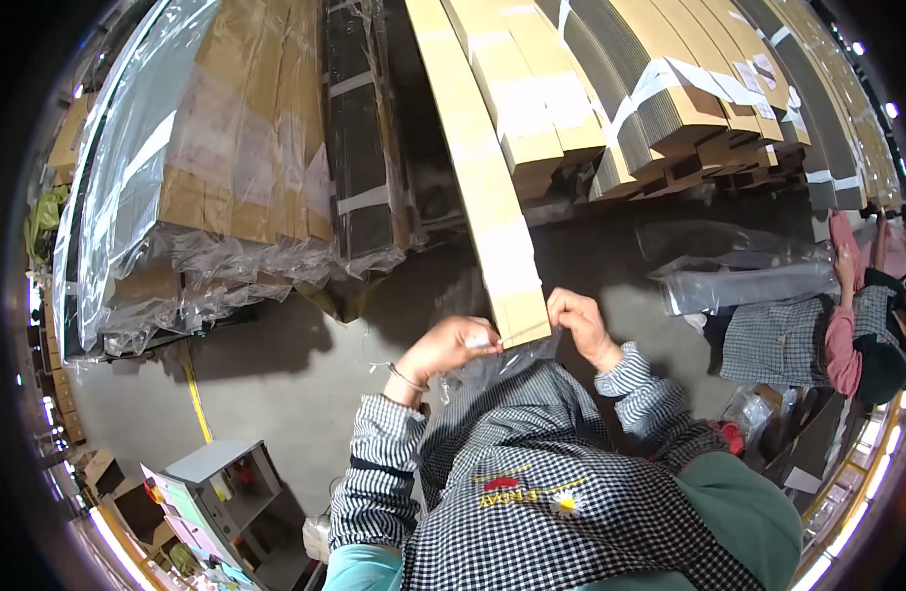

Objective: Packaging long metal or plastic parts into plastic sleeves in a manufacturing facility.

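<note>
A long, narrow cardboard box (472, 177) runs away from me, its near end between my hands. My left hand (451, 350) is closed at the left corner of that end, with a small white piece (477, 340) at its fingers. At the right corner my right hand (581, 320) pinches with thumb and fingers; what it holds is too small to make out. A thin line crosses the box end between the two hands. Clear plastic film (502, 366) hangs below the box end, in front of my checked apron (532, 492).
Plastic-wrapped stacks of long cartons (246, 128) stand at the far left, strapped bundles (660, 89) at the far right. On the right a co-worker (842, 335) is beside clear plastic sheets (748, 286). A grey cabinet (226, 492) stands at the lower left, near a yellow floor line (197, 399).
</note>
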### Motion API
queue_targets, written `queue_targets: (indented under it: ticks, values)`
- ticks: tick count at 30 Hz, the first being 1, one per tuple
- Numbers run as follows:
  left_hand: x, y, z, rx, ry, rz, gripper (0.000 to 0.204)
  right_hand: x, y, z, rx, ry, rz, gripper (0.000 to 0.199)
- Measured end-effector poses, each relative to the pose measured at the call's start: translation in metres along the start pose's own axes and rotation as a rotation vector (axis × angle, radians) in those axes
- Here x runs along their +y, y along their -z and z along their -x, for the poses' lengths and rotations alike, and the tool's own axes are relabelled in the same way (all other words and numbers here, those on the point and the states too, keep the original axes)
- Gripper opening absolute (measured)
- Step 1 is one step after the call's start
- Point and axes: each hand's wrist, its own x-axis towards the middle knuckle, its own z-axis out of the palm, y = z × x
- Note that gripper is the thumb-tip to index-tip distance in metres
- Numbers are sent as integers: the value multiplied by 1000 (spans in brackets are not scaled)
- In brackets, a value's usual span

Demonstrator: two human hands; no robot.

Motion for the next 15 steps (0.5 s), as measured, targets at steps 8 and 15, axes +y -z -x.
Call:
queue_targets:
  ticks: [8, 15]
  values:
    - [-82, 19, -44, 358, 159, -525, 15, 82, -12, -43, 398, 156, 683, 16]
    - [-60, 43, -61, 693, 141, -363, 12, 41, -19, -84, 520, 106, 565, 11]
